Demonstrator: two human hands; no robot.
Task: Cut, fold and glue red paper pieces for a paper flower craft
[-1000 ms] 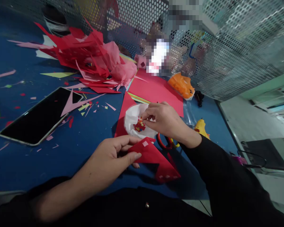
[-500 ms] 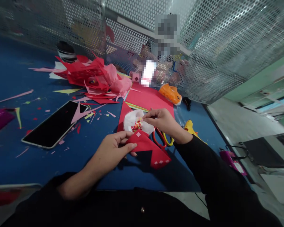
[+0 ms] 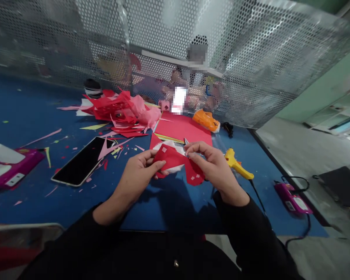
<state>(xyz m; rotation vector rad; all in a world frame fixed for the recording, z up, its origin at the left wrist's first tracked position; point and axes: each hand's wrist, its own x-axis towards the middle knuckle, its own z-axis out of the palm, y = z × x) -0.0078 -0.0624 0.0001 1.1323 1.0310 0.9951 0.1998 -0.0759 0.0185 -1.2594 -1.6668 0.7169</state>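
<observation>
My left hand [image 3: 137, 175] grips a red paper cut-out [image 3: 172, 158] between thumb and fingers. The cut-out narrows at its middle, flares into a tail-like part on the right, and carries small pale diamonds. My right hand [image 3: 211, 165] is closed in a pinch by the narrow part; whatever its fingertips hold is too small or hidden to make out. Behind the cut-out, a crumpled white dish or wrapper [image 3: 177, 168] is mostly covered. Scissors, mostly hidden, show a metal tip [image 3: 186, 141] beyond my right fingers.
A stack of coloured paper, red on top [image 3: 182, 126], lies ahead. Red and pink scraps [image 3: 119, 107] pile up to its left, near a black phone [image 3: 83, 161]. On the right are a yellow glue gun [image 3: 237, 164], an orange packet [image 3: 206, 119] and a purple power strip [image 3: 293, 199].
My right hand has left the white dish's small red and yellow pieces and come to the cut-out. My left hand has lifted and turned the cut-out over the dish. The view has shifted.
</observation>
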